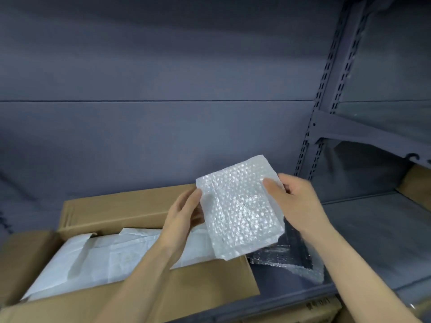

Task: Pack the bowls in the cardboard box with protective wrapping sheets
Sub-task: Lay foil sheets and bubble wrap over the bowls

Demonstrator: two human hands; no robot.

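Observation:
A sheet of clear bubble wrap (238, 206) is held up above the right end of the open cardboard box (130, 206). My left hand (184, 213) grips its left edge, thumb on the front. My right hand (293, 201) grips the right edge, thumb pressed on the front face. White wrapping paper (112, 257) covers the inside of the box. No bowl shows; anything under the paper is hidden.
More bubble wrap (286, 259) lies on the grey shelf (373, 241) right of the box. A perforated shelf upright (326, 113) stands at the right. Other cardboard boxes (415, 180) sit on the far right and below the shelf.

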